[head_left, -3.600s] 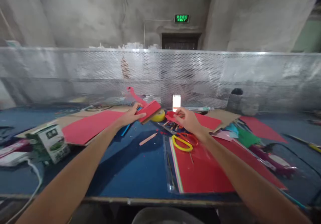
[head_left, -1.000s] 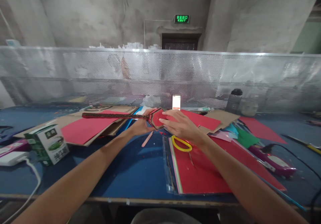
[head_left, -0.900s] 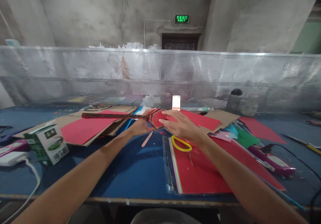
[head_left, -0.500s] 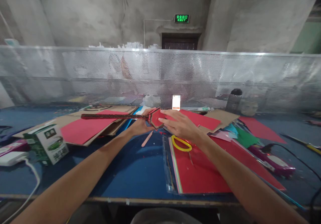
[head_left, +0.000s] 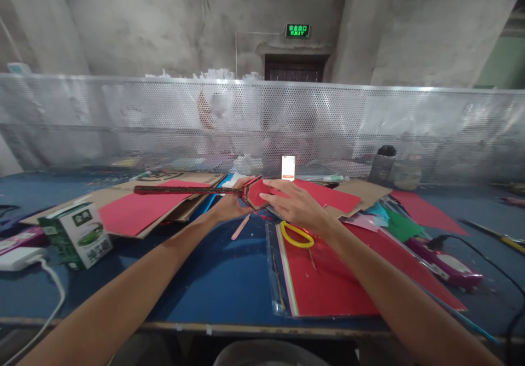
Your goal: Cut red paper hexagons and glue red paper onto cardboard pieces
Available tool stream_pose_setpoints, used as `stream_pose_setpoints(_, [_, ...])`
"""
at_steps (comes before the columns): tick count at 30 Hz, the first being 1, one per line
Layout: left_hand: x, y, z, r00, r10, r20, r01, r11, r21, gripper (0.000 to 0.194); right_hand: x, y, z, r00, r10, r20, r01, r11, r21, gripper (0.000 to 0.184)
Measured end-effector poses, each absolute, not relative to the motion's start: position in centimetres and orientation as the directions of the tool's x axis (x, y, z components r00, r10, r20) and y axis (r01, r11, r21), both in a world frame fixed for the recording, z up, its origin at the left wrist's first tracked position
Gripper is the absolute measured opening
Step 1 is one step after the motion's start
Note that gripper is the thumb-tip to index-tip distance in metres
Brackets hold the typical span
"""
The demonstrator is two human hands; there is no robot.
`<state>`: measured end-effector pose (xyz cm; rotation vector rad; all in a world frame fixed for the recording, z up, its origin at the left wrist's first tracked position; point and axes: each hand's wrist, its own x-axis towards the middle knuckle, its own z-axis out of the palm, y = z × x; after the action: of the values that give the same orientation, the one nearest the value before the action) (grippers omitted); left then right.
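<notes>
A cardboard craft piece (head_left: 257,192) faced in red paper, with an angular head and a long, thin, dark-edged strip, is raised over the table. My left hand (head_left: 230,205) is closed around it where the strip meets the head, its fingers partly hidden behind. From the right, my right hand (head_left: 296,206) reaches over with fingers spread, the tips touching the red face; its thumb is hidden. Below on the table lies a pink pen-like stick (head_left: 240,227). Yellow-handled scissors (head_left: 296,241) rest under my right wrist on a pack of red paper (head_left: 334,284).
A green and white box (head_left: 77,237) stands at left beside cardboard with red sheets (head_left: 139,207). A lit phone (head_left: 288,168) stands at the back, before a perforated metal screen (head_left: 328,120). Purple power strips (head_left: 447,265), cables, a dark bottle (head_left: 382,163) and a yellow cutter (head_left: 511,240) are also around.
Both hands and the red cardboard piece hold almost the same place. Behind the perforated screen, a blurred shape has shifted slightly.
</notes>
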<state>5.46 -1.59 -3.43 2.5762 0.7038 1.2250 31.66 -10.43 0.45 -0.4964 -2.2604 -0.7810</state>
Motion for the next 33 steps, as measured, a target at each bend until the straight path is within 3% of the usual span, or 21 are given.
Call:
stream_pose_setpoints(9, [5.4,-0.8,-4.1,0.534,0.426,0.730,0.285,-0.904,0.319,0.101,31.7,-10.2,0.1,-0.672,0.139,0.727,0.532,0.774,0.344,0.032])
stream_pose_setpoints(18, [5.8,-1.0,-3.5,0.598,0.316,0.737,0.327,-0.935,0.136,0.094,30.9,-10.3,0.1,-0.527,0.214,0.822,0.499,0.861,0.096,0.008])
stream_pose_setpoints(27, [5.6,-1.4,-3.0,0.700,0.290,0.653,0.394,-0.919,-0.014,0.084,30.8,-9.6,-0.2,-0.447,0.308,0.840,0.410,0.905,-0.114,0.020])
stream_pose_setpoints(29, [5.5,-1.5,-2.9,0.708,0.285,0.646,0.389,-0.921,-0.020,0.083,30.9,-9.5,-0.2,-0.448,0.311,0.838,0.386,0.913,-0.132,0.024])
stream_pose_setpoints(33, [5.7,-1.6,-2.8,0.715,0.264,0.648,0.364,-0.931,-0.023,0.084,30.9,-9.8,-0.1,-0.432,0.273,0.859,0.367,0.924,-0.109,0.013])
